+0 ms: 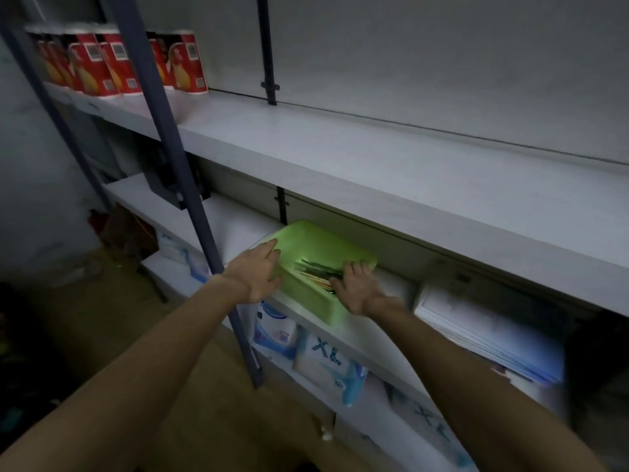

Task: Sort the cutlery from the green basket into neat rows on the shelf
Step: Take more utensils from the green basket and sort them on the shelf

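A light green plastic basket (320, 243) sits on the middle white shelf (384, 338), partly tucked under the shelf above. Several pieces of cutlery (316, 272) lie in a dark pile inside it; their kinds are hard to tell. My left hand (260, 272) lies against the basket's left side with the fingers straight. My right hand (357, 287) reaches over the basket's right rim, its fingers spread on the cutlery. Whether it holds a piece is unclear.
A wide white upper shelf (374, 165) runs above the basket, with red tissue packs (115, 63) at its far left. A blue metal upright (190, 185) stands left of the basket. Blue-and-white packets (326, 362) fill the lower shelf, and stacked white packs (486, 325) lie at right.
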### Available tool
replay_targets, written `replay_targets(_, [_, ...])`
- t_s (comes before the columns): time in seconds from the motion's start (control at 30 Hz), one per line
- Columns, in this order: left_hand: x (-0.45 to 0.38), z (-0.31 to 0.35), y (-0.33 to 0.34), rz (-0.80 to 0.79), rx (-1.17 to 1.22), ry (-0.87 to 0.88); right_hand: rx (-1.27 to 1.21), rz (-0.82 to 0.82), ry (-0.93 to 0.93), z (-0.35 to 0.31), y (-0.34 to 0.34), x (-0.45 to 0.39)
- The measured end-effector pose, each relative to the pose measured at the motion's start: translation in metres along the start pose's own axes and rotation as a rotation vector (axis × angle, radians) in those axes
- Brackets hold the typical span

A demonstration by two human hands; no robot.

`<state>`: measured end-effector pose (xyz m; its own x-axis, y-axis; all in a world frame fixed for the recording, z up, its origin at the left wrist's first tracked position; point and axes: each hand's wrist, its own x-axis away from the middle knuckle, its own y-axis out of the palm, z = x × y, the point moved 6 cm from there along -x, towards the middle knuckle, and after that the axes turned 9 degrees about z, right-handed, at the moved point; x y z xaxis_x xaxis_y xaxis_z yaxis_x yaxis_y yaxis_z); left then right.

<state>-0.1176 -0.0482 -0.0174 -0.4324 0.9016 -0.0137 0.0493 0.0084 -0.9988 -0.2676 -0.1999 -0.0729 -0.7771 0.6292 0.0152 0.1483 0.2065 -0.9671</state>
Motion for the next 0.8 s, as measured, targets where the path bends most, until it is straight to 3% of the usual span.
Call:
replay_targets(0.1, [-0.036, -0.008, 0.023, -0.044, 0.031, -0.028, 0.006, 0.044, 0.011, -0.01, 0.022, -0.036])
replay_targets(0.27, [-0.105, -0.013, 0.039, -0.016, 0.038, -0.032, -0.008, -0.185, 0.149, -0.009, 0.074, -0.089])
replay_targets(0.43, [-0.17, -0.026, 0.081, -0.291, 0.042, 0.156, 0.167, -0.371, 0.275, -0.001, 0.099, -0.108])
replay_targets(0.57, [-0.198, -0.021, 0.116, -0.465, 0.045, 0.283, 0.221, -0.319, 0.381, 0.002, 0.115, -0.118])
replay_targets(0.8, [-0.219, -0.014, 0.158, -0.389, -0.176, 0.57, 0.116, -0.241, 0.511, 0.004, 0.116, -0.128])
